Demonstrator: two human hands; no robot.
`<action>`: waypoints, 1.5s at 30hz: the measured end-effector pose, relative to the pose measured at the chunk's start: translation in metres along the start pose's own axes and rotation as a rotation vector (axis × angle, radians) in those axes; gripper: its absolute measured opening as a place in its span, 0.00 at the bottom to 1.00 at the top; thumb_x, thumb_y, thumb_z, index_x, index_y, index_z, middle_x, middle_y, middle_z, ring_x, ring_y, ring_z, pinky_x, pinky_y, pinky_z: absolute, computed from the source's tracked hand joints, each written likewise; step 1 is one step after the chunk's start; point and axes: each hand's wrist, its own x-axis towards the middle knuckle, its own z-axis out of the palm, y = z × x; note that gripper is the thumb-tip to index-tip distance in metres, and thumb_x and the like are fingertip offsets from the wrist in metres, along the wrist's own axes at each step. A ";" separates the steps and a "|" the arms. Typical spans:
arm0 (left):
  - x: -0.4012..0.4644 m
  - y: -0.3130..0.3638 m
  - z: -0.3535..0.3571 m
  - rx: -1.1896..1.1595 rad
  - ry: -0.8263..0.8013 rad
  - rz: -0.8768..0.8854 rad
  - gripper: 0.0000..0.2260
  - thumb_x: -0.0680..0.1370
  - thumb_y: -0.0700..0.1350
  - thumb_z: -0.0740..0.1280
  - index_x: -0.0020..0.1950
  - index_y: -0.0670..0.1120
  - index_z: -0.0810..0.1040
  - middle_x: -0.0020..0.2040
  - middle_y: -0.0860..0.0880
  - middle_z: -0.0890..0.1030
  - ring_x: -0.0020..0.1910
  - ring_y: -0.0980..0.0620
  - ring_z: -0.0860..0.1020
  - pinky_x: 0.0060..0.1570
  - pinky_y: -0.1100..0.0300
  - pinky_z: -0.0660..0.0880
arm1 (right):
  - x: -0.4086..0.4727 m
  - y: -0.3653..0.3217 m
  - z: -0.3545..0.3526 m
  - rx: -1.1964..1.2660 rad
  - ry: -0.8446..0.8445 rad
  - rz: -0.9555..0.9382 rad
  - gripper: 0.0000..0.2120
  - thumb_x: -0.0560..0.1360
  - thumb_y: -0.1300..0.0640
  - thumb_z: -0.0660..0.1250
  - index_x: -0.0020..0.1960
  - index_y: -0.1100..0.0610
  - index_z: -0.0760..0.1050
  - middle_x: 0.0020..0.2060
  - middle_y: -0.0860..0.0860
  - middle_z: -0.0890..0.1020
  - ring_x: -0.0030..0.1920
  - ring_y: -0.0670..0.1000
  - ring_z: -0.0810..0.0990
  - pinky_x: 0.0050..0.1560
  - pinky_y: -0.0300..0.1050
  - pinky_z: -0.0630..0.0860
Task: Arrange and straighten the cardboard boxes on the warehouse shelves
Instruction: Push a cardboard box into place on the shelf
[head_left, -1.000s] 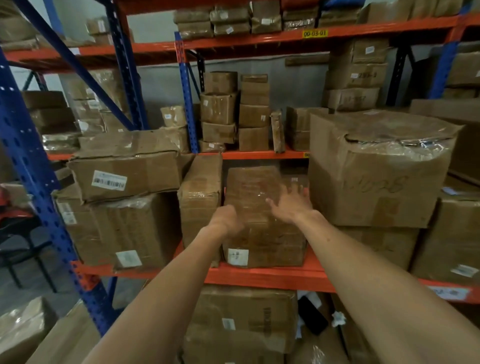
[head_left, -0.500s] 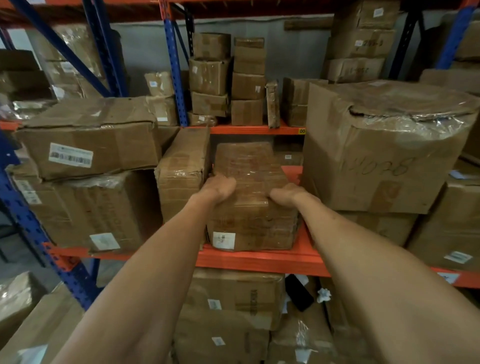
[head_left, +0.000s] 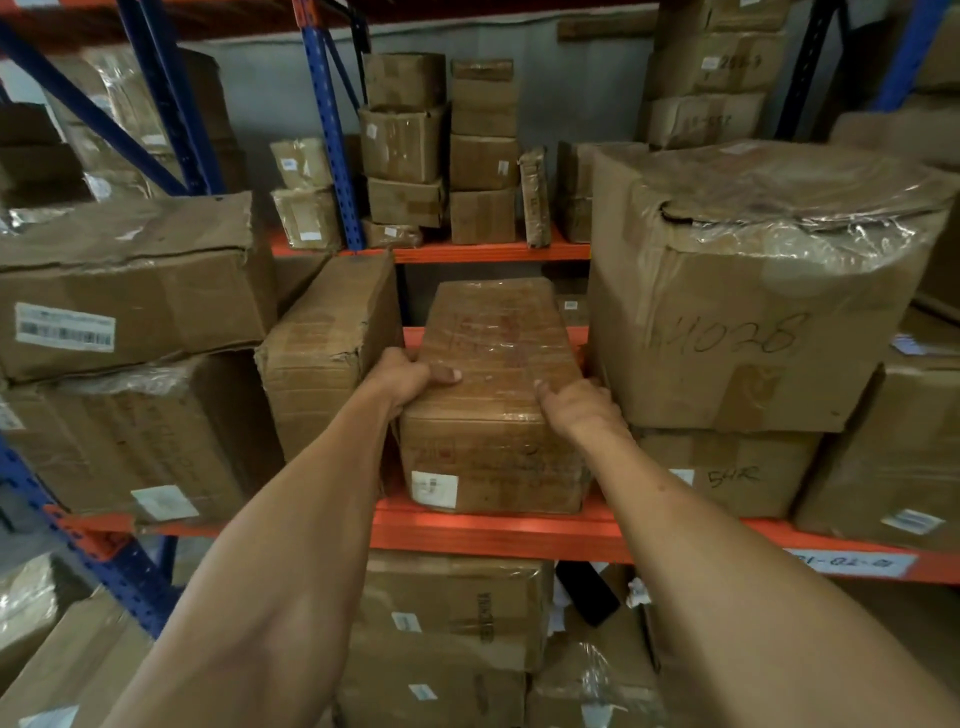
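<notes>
Cardboard boxes are crowding the orange shelf (head_left: 498, 538), and one tape-wrapped box (head_left: 496, 400) is sitting at its front edge, between a leaning box (head_left: 332, 353) on the left and a large stacked box (head_left: 748, 291) on the right. Both hands are clamping this middle box from either side. The left hand (head_left: 405, 382) is curling over the top left edge with the thumb lying flat on the lid; the right hand (head_left: 582, 405) is wrapping the top right edge, its fingers going down into the narrow gap beside the large box. Gripping both sides this way is probably giving control to slide or square the box in its tight slot. Every box in view is taped or film-wrapped shut, so their contents are not showing. The large box is bulging under torn plastic film at its top.
</notes>
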 end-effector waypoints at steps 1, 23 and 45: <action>0.000 -0.001 0.005 -0.022 -0.025 0.021 0.20 0.65 0.46 0.83 0.53 0.46 0.81 0.53 0.45 0.86 0.47 0.49 0.85 0.44 0.58 0.79 | 0.000 0.004 -0.004 -0.013 0.004 0.003 0.33 0.80 0.36 0.53 0.72 0.61 0.70 0.68 0.60 0.72 0.67 0.62 0.72 0.64 0.52 0.69; 0.007 -0.062 0.008 -0.439 -0.211 -0.550 0.44 0.71 0.79 0.52 0.61 0.41 0.79 0.49 0.34 0.84 0.55 0.34 0.79 0.59 0.32 0.71 | -0.033 -0.016 -0.004 -0.507 -0.075 -0.413 0.34 0.80 0.32 0.45 0.75 0.51 0.67 0.75 0.57 0.65 0.73 0.61 0.64 0.71 0.58 0.63; 0.010 -0.001 -0.009 -0.396 -0.267 -0.293 0.33 0.68 0.74 0.68 0.43 0.43 0.87 0.39 0.40 0.87 0.31 0.40 0.85 0.24 0.49 0.79 | -0.036 0.016 0.000 -0.210 0.245 -0.526 0.33 0.79 0.32 0.50 0.78 0.50 0.58 0.74 0.56 0.68 0.72 0.59 0.66 0.70 0.62 0.64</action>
